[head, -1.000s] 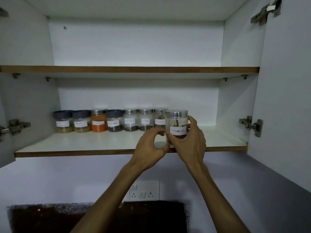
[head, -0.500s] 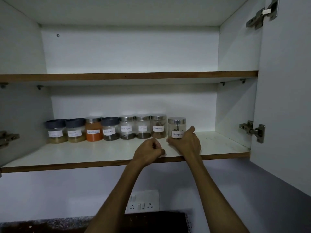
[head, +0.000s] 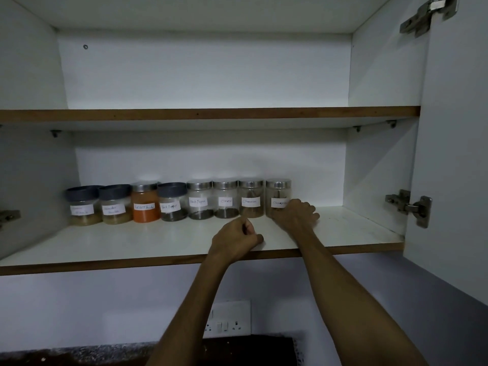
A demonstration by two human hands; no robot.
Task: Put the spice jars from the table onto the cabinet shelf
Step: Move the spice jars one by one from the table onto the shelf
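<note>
Presently the cinnamon jar (head: 277,198) is seen standing upright at the right end of the row of jars (head: 169,203) on the lower shelf (head: 105,243), just beside its labelled neighbour, with bare shelf to its right. The right hand (head: 297,216) is laid against the jar's lower right side, fingers (head: 310,213) curled round toward the back; whether the jar is truly gripped or merely touched cannot be told, since the contact is hidden by the hand itself. The left hand (head: 236,237) is held loosely closed on nothing, resting on the shelf in front of the jar and nearer the front edge.

A mishap could be judged likely on withdrawal: if the right hand is pulled back with fingers hooked behind the jar, it could be dragged forward or tipped, and the neighbouring jar (nearly touching it) could be knocked along the row.

The jar is a clear, smooth cylinder, apparently glass, capped by a shiny metal lid and banded with a white handwritten label; dark bark-like pieces are visible inside. To its left, similar steel-lidded jars are followed by squatter ones with dull grey lids and one with orange powder. The shelf beneath is smooth white board with a brown edge.
</note>
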